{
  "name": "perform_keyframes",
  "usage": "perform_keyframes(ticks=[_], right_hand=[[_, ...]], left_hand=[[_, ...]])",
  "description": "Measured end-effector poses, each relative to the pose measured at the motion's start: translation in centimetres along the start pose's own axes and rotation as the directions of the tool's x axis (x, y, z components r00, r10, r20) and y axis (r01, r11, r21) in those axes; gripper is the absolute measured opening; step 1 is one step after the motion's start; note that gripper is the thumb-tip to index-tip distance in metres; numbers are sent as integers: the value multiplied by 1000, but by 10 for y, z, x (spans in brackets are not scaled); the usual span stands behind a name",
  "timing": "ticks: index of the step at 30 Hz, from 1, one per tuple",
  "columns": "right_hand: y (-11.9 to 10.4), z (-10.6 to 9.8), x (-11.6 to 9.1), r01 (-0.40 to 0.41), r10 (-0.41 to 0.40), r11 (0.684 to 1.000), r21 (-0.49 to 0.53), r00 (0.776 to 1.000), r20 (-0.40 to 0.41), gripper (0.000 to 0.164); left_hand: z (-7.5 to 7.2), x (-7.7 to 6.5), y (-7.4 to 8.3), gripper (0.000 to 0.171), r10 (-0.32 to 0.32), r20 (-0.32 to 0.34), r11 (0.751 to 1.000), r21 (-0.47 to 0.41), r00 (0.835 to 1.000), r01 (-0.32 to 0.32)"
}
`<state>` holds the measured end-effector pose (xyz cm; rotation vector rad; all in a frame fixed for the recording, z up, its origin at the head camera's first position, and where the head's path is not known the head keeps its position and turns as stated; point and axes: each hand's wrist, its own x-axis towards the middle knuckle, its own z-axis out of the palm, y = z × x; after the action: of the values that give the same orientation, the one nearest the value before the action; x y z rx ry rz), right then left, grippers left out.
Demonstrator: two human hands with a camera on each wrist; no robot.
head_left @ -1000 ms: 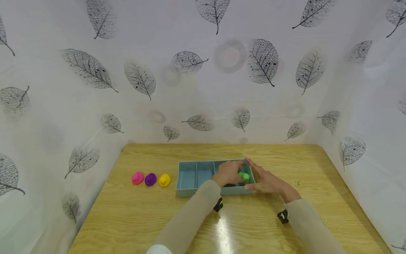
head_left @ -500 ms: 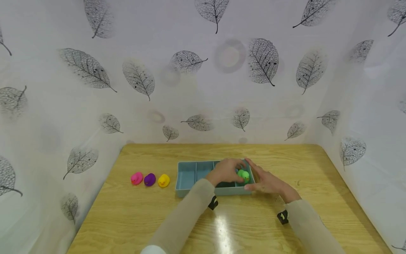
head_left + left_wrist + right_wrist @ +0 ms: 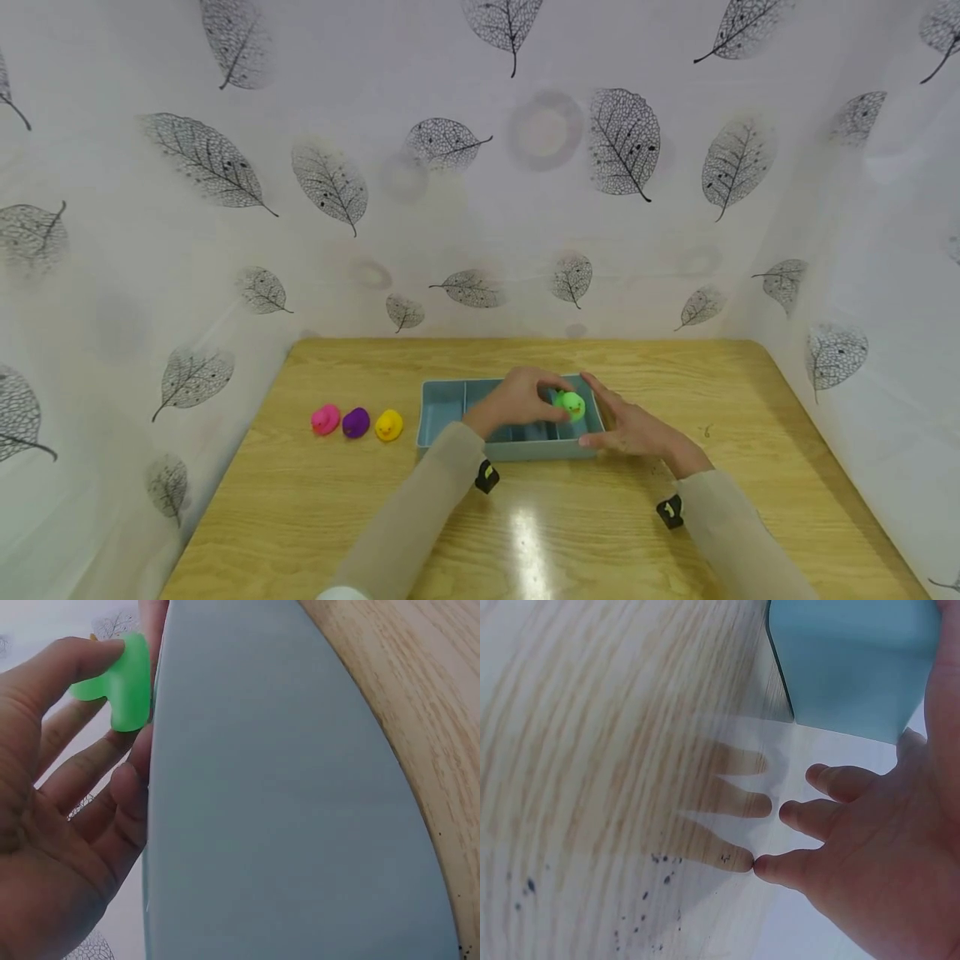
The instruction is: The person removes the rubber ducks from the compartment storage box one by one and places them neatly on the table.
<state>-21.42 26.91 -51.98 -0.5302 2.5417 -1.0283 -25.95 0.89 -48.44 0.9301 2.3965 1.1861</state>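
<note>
My left hand pinches a green rubber duck between thumb and fingers, over the right end of a blue-grey divided box. In the left wrist view the thumb lies against the duck, just beyond the box wall. My right hand spans the box's right end, thumb at the front corner and index finger at the back corner. Its other fingers are spread beside the end wall in the right wrist view.
Left of the box, a yellow rubber duck, a purple one and a pink one stand in a row on the wooden table. A leaf-patterned white curtain encloses the back and sides.
The left hand has risen and shifted left, lifting the green duck from down in the right compartment. My right hand has kept its place at the box's end.
</note>
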Motion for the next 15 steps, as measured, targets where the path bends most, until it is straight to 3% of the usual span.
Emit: perform_keyframes(ticks=[7,15], right_hand=[[-1,0,1,-18,18,1000,1,1000,1,110],[-1,0,1,-25,25,1000,0,1000,-13,109]], left_hand=[[-6,-11,-1,40,-21,-39,982,-187,999,13],[-12,-21,-8,38,-12,-108,947,-321,994,-23]])
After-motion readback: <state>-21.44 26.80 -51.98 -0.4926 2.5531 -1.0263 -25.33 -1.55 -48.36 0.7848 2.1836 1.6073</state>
